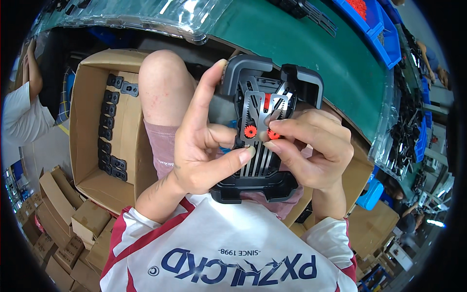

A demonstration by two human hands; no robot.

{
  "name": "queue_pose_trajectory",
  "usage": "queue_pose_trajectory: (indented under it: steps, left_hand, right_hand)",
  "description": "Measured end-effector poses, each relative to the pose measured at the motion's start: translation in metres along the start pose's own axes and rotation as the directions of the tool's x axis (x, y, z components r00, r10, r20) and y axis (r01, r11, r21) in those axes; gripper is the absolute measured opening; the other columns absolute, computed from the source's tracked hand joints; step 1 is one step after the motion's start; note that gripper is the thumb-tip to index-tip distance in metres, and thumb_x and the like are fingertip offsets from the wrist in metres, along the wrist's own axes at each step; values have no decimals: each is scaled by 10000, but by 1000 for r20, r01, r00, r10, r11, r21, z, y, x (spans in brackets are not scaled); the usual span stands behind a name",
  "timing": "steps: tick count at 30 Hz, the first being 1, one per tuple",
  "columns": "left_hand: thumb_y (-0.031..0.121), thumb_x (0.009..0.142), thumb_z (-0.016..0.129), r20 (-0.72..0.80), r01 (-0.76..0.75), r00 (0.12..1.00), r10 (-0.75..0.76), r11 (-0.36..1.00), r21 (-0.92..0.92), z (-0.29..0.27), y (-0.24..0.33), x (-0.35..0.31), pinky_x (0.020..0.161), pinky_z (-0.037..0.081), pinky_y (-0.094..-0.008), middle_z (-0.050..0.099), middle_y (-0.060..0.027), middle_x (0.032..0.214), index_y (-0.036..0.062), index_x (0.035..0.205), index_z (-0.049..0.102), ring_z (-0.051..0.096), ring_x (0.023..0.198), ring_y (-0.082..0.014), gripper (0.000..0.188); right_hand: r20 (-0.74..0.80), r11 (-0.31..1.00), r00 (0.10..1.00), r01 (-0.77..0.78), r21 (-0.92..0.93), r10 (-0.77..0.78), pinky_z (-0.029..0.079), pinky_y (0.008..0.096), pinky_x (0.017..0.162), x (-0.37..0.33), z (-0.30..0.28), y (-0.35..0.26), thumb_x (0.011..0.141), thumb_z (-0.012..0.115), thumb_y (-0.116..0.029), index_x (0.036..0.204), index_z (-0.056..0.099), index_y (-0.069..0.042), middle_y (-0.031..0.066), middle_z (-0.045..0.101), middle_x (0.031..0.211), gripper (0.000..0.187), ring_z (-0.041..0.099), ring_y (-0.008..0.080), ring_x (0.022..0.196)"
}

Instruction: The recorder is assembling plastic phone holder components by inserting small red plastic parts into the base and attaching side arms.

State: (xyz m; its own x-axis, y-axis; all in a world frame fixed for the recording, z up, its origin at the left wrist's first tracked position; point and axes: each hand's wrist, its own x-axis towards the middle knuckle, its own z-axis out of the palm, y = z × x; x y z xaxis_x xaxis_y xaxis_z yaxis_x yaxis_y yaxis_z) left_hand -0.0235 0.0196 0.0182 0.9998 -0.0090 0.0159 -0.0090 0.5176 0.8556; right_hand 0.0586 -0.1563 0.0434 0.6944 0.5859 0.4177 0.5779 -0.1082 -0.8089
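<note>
A black plastic phone holder (254, 184), its back open, stands over my lap with two clamp arms at its far end. My left hand (194, 146) grips it along the left side, forefinger up against the far-left arm and thumb across the near-left part. Toothed metal plates (253, 100) lie inside the body. One red gear (250, 131) sits on the left plate. Between thumb and forefinger of my right hand (318, 146) is a second red gear (273, 135), at the right plate; the fingertips partly hide it, so I cannot tell whether it is fully seated.
At left, an open cardboard box (87, 73) contains several small black parts (105, 121). Ahead runs a green worktop (311, 63) with blue bins (386, 44), one holding red pieces. Cartons (90, 221) are stacked at lower left. Another person (26, 112) is at far left.
</note>
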Motion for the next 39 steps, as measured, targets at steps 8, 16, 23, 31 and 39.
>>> queue_pose_trajectory:
  steps: [8,16,23,31,39]
  left_hand:
    - [-84,699,543,-121,24,992,-19,999,40,10,4,1,552,409,-130,685,-206,824,65,1473,-72,593,573,-122,1000]
    - [-110,706,554,-87,-46,995,54,995,89,7,2,0,766,446,-203,566,-268,1140,-15,1456,-62,610,921,-248,976]
    - [-120,711,551,56,-291,957,286,926,240,-1,-7,3,811,471,-238,514,-285,1251,-44,1453,-39,631,978,-304,951]
    - [-121,728,530,192,-425,902,385,721,548,3,-7,4,715,468,-198,669,-206,897,-40,1452,-54,650,735,-244,934]
    - [-126,729,524,-40,-75,996,78,994,78,1,-8,-4,721,455,-195,679,-200,890,-26,1457,-50,635,697,-225,933]
  right_hand:
    - [19,999,999,33,-31,-33,325,201,418,1,1,2,632,773,-29,892,675,-22,8,564,607,278,411,88,458]
    - [8,999,1000,-20,-46,20,348,198,439,-1,2,-3,619,794,-38,906,655,-13,23,604,642,320,428,89,466]
    - [-30,939,945,-319,124,325,339,178,430,-9,2,-7,673,780,-11,764,583,-60,-2,574,616,223,410,56,475]
    - [166,452,777,-510,732,608,372,164,484,-16,12,2,704,759,30,693,545,-64,5,578,639,233,441,45,526]
    - [213,356,691,-581,732,691,376,159,499,-13,3,0,743,726,18,682,575,-46,23,579,645,175,459,53,544]
